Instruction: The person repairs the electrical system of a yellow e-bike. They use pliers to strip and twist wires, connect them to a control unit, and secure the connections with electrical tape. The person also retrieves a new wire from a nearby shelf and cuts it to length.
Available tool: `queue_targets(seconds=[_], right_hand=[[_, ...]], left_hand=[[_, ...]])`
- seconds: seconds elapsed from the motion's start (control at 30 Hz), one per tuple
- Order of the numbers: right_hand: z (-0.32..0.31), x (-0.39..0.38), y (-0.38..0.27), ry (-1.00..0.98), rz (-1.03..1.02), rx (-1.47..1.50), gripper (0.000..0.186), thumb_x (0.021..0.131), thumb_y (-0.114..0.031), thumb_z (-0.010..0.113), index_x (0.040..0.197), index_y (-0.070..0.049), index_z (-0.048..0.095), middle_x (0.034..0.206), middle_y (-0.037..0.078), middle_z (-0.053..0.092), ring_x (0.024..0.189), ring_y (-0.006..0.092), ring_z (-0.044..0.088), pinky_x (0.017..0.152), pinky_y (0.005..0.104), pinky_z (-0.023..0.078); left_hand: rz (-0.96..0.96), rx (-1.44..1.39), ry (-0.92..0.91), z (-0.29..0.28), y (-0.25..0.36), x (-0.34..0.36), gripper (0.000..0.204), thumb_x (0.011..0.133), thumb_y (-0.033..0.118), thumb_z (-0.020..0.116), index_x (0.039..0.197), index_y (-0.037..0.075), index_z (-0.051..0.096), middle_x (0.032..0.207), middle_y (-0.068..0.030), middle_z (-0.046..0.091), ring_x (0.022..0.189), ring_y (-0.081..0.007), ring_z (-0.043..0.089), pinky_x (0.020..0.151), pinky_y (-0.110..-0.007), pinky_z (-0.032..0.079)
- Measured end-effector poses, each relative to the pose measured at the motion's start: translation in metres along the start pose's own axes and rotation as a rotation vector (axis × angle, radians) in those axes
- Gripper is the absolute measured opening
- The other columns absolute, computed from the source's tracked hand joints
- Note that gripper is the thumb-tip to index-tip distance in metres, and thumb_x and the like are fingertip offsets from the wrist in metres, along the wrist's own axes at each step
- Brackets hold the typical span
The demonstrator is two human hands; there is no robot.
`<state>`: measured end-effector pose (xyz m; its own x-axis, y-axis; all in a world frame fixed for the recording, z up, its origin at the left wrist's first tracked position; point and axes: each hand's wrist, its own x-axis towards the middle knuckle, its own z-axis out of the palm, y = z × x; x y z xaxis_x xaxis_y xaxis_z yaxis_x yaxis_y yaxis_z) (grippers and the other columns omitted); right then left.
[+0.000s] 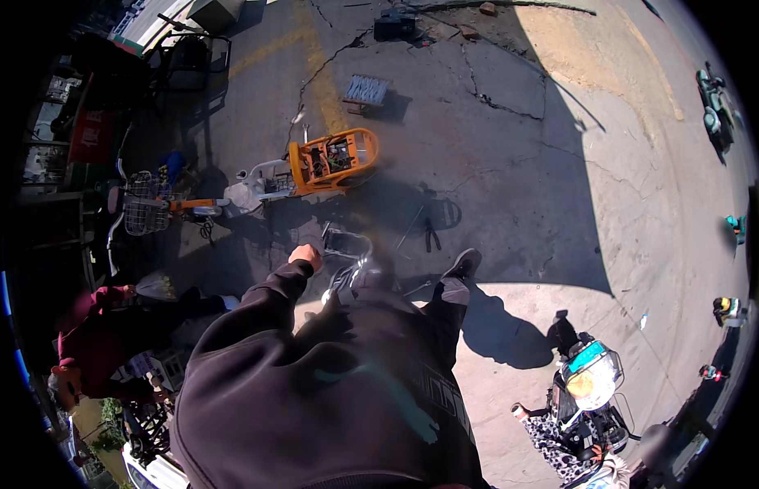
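My left hand is closed at the end of a dark sleeve, beside a metal frame with a curved, shiny bar. What the fingers hold, if anything, is hidden. My right hand is out of sight. Beyond the frame stands an orange electric bike, its rear body uncovered and wires showing inside. Its wire basket and handlebar point left. On the ground to the right of the frame lie dark-handled pliers and a thin rod. My shoe is planted just nearer than these.
A small folding stool stands past the bike, with a dark box farther off. At left a person in maroon carries a plastic bag. A person in spotted sleeves is by a scooter at lower right.
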<state>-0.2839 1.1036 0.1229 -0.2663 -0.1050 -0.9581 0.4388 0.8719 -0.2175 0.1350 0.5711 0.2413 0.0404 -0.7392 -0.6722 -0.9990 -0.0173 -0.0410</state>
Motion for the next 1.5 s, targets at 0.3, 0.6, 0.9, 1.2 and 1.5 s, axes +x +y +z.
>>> queue_targets(seconds=[0.3,0.6,0.9,1.2,1.5], right_hand=[[-0.245,0.082,-0.481,0.029,-0.499,0.278,0.022,0.097,-0.029,0.064,0.09,-0.009,0.056,0.068,0.004,0.058,0.056,0.0158,0.055,0.046,0.0292,0.041],[-0.162,0.059,-0.654,0.06,-0.397,-0.158,0.042,0.089,-0.01,0.072,0.127,-0.007,0.055,0.087,0.013,0.067,0.063,0.0239,0.066,0.049,0.0322,0.047],[-0.119,0.097,-0.764,-0.053,-0.129,-0.782,0.023,0.091,-0.018,0.066,0.109,-0.005,0.066,0.082,0.011,0.069,0.068,0.0233,0.068,0.055,0.0373,0.052],[0.06,0.191,-1.029,-0.151,-0.218,-1.283,0.03,0.1,-0.03,0.056,0.106,-0.003,0.067,0.082,0.012,0.07,0.074,0.0258,0.069,0.06,0.0413,0.055],[0.47,0.16,-1.246,-0.423,-0.466,-0.956,0.028,0.088,-0.007,0.071,0.106,-0.012,0.05,0.072,0.008,0.055,0.054,0.0224,0.055,0.043,0.0357,0.043]], left_hand=[[0.033,-0.347,0.054,-0.007,0.175,0.012,0.027,0.089,0.029,0.062,0.096,0.006,0.074,0.097,-0.0194,0.074,0.092,-0.039,0.072,0.08,-0.047,0.058],[-0.229,-0.449,-0.022,0.012,0.237,0.079,0.031,0.089,0.026,0.057,0.101,0.004,0.076,0.103,-0.0229,0.073,0.1,-0.0423,0.07,0.09,-0.051,0.056],[-0.347,-1.027,-0.017,-0.088,0.245,0.171,0.028,0.088,0.034,0.07,0.08,0.009,0.078,0.064,-0.0083,0.071,0.065,-0.0257,0.072,0.071,-0.041,0.058],[-0.65,-1.137,0.319,-0.133,0.268,0.204,0.022,0.086,0.029,0.073,0.091,0.007,0.073,0.082,-0.0152,0.072,0.084,-0.0379,0.069,0.076,-0.048,0.054],[-1.003,-2.523,0.944,-0.228,0.259,0.164,0.029,0.105,0.031,0.055,0.114,0.004,0.059,0.098,-0.009,0.075,0.048,-0.0096,0.051,0.049,-0.028,0.042]])
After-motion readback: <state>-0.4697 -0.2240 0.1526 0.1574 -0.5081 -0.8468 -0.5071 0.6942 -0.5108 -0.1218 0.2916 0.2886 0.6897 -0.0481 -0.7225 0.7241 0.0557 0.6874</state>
